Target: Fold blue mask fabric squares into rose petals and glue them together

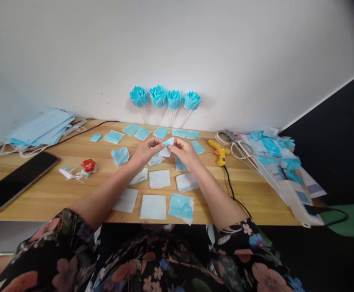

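Note:
Both my hands meet over the middle of the table, pinching one small blue-and-white fabric piece [166,151] between them. My left hand [148,151] grips its left side and my right hand [183,149] its right side; the piece looks partly folded. Beneath and around them lie several cut fabric squares, some white side up like the white square [159,179], others blue like the blue square [181,206]. Behind my hands, several blue fabric roses [157,96] on thin sticks lean against the wall.
A yellow glue gun [221,152] with a black cord lies right of my hands, beside scissors [240,149]. Blue scraps [271,146] and a white power strip [297,202] are farther right. At left are stacked face masks [43,127], a phone [18,180] and a red crumpled piece [89,165].

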`<move>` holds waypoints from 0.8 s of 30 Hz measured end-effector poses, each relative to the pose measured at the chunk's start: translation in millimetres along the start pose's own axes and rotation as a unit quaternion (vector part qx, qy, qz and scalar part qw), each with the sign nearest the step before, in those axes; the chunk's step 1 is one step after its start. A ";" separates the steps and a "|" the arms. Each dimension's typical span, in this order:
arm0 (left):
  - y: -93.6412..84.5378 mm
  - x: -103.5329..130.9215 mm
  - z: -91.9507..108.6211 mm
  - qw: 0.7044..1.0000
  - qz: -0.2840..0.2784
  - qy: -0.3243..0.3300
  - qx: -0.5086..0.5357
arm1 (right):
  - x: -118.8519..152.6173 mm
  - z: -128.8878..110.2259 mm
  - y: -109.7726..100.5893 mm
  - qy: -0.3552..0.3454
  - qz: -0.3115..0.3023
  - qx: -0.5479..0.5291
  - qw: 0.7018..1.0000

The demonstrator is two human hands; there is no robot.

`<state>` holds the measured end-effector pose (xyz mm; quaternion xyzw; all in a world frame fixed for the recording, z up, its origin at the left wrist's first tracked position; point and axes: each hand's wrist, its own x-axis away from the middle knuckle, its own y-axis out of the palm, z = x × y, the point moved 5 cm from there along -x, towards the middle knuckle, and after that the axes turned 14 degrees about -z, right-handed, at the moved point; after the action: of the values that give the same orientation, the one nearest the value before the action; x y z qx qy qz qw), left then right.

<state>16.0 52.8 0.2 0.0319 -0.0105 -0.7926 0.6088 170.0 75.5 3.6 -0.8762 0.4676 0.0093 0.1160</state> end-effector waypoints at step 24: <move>-1.3 -0.3 -4.3 0.999 -0.001 -0.001 0.035 | -1.8 -1.1 0.0 -0.013 0.003 -0.045 0.999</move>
<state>15.1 53.5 -4.2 0.0522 -0.0384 -0.7923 0.6067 168.9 76.8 4.9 -0.8788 0.4681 0.0425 0.0825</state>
